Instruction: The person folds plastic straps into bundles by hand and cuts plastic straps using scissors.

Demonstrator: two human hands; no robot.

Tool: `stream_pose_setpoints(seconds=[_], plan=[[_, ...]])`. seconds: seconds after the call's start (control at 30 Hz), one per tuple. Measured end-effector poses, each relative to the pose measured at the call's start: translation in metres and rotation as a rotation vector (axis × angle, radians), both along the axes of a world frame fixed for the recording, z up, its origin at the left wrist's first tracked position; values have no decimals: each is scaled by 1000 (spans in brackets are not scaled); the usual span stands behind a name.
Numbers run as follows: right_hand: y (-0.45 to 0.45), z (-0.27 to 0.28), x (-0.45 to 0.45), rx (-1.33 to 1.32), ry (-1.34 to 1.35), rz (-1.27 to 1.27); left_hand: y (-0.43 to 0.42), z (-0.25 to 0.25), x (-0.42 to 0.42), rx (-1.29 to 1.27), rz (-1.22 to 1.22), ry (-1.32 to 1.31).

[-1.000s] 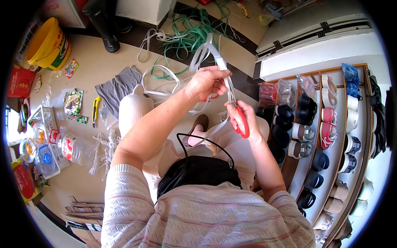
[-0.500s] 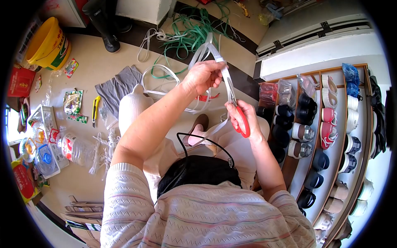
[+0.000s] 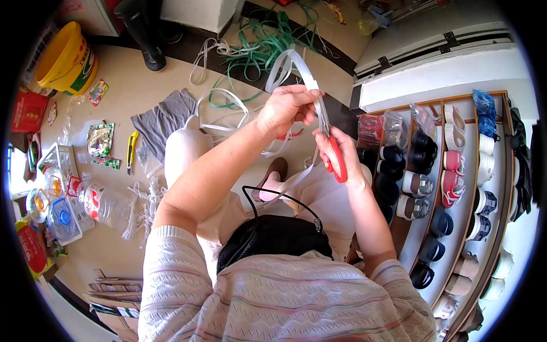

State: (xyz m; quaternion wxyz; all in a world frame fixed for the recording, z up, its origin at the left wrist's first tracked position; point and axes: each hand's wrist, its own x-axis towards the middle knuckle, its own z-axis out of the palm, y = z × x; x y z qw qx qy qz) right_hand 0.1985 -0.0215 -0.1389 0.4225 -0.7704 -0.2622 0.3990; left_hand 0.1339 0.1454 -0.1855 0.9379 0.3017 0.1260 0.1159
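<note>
The pale knit top (image 3: 319,299) has short sleeves (image 3: 174,265), zigzag openwork and thin pink and grey stripes, above pale trousers (image 3: 327,196), a pink sock (image 3: 272,186) and a brown shoe (image 3: 279,166).

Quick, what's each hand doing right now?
Left hand: closed, pinching the white strap between thumb and fingers.
Right hand: closed, holding the red-handled scissors.

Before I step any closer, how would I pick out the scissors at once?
Start at the big shoe rack on the picture's right, then look left to the person's right hand. It holds the scissors, whose red handles set them apart from the white strap in the left hand.
</note>
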Motion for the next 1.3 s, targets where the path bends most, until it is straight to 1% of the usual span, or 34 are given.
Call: stream_pose_setpoints(seconds=[0.17,0.27,0.3,0.37,0.5,0.67,0.9,0.97,1.07,1.17,1.27,1.3], plan=[[4,3,-2,19,38,-12,6,4,1,-90,9,-34],[4,1,-5,54,11,-18,18,4,1,-137,16,-71],[4,1,-5,36,8,-6,19,5,1,-79,54,-35],[3,3,-5,1,3,18,19,2,2,-53,73,-21],[4,2,-4,27,-17,23,12,5,1,-16,87,-5],[7,3,-4,38,-19,28,10,9,-3,-1,111,7],[4,2,-11,37,-40,-43,11,7,-2,-16,85,18],[2,2,-13,17,-79,-32,20,3,0,-29,135,20],[-3,-4,-12,60,-109,-5,28,-3,3,-18,171,12],[-4,-1,-10,3,-53,-22,22,-4,1,-5,183,21],[-1,-7,-5,106,-163,46,15,-3,2,8,173,10],[0,-5,-5,101,-144,44,15,-2,2,14,179,13]])
